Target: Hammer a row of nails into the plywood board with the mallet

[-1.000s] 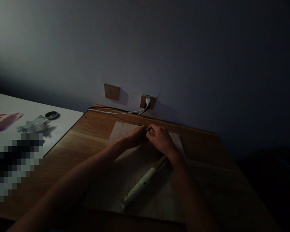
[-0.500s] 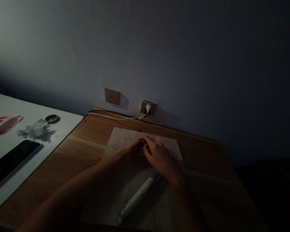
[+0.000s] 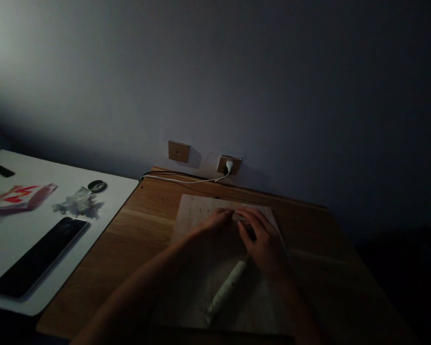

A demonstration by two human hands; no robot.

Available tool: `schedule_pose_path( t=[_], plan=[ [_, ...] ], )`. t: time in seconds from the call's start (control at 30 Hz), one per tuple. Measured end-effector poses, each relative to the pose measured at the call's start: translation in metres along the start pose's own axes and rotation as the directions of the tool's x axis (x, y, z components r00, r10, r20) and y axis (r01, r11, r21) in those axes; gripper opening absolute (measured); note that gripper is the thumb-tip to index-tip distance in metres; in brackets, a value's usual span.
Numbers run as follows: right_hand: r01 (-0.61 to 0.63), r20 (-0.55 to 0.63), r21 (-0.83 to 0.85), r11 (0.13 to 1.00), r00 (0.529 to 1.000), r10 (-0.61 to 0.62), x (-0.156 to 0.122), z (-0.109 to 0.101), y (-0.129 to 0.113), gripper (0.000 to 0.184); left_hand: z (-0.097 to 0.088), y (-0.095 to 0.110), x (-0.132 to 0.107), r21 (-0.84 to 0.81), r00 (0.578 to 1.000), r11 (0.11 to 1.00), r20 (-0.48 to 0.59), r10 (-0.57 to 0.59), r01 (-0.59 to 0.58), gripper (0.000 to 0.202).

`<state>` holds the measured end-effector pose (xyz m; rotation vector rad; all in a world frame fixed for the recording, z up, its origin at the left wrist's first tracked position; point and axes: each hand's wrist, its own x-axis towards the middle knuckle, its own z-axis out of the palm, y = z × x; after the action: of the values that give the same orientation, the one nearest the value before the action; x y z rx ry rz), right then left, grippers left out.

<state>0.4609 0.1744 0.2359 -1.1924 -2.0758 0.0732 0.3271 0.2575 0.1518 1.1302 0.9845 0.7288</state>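
Observation:
The scene is very dim. A pale board [image 3: 196, 213] lies on a wooden table [image 3: 136, 239]. My left hand [image 3: 217, 221] and my right hand [image 3: 264, 242] meet over the board's far part, fingers curled around a small thing I cannot make out. A whitish stick-like tool with a brown end [image 3: 226, 290] lies on the board just under my right wrist, pointing toward me.
A white surface [image 3: 7, 239] at the left carries a dark phone [image 3: 39, 256], crumpled wrapper [image 3: 75, 203], a red-and-white packet [image 3: 19, 196] and a small dark disc [image 3: 96, 185]. Two wall plates [image 3: 178, 151] sit behind the table; a white plug and cable [image 3: 187, 179] run from one.
The view has shifted so everything sits further right. My right hand has drawn back toward me and to the right, while my left hand stays near the board's far edge.

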Motion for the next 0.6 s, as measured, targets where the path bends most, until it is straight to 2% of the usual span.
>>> schedule_pose_path(
  t=[0.03,0.07,0.13,0.17,0.27,0.37,0.43,0.53,0.6],
  plan=[
    [0.003,-0.057,-0.015,1.000,0.998,-0.004,-0.015,-0.010,-0.002,0.025,0.001,0.001,-0.005,0.197,0.995,0.976,-0.024,0.097,-0.091,0.031],
    [-0.010,-0.113,-0.040,0.999,0.994,0.006,-0.032,-0.019,-0.003,0.023,0.001,0.001,-0.010,0.419,0.978,0.890,-0.021,0.207,-0.179,0.032],
    [-0.057,-0.219,-0.117,0.992,0.975,0.031,-0.071,-0.038,-0.006,0.018,0.002,-0.001,-0.019,0.734,0.934,0.620,0.057,0.352,-0.278,0.031],
    [-0.082,-0.252,-0.165,0.983,0.967,0.038,-0.090,-0.047,-0.008,0.016,0.002,-0.002,-0.023,0.803,0.927,0.519,0.104,0.361,-0.292,0.030],
    [-0.145,-0.302,-0.288,0.946,0.952,0.054,-0.139,-0.065,-0.011,0.010,0.002,-0.006,-0.030,0.886,0.920,0.330,0.214,0.329,-0.325,0.028],
    [-0.163,-0.317,-0.378,0.911,0.948,0.039,-0.170,-0.078,-0.015,0.013,0.003,-0.008,-0.033,0.902,0.867,0.117,0.353,0.351,-0.415,0.026],
    [-0.118,-0.268,-0.427,0.897,0.963,-0.001,-0.191,-0.086,-0.015,0.012,0.003,-0.009,-0.035,0.889,0.829,0.028,0.414,0.375,-0.457,0.025],
    [-0.043,-0.176,-0.477,0.878,0.983,-0.048,-0.232,-0.098,-0.008,0.014,0.002,-0.009,-0.040,0.874,0.805,0.005,0.446,0.390,-0.486,0.027],
    [-0.046,-0.200,-0.497,0.867,0.978,-0.063,-0.262,-0.101,-0.001,0.014,-0.001,-0.009,-0.047,0.856,0.792,0.039,0.459,0.402,-0.516,0.031]
  ],
)
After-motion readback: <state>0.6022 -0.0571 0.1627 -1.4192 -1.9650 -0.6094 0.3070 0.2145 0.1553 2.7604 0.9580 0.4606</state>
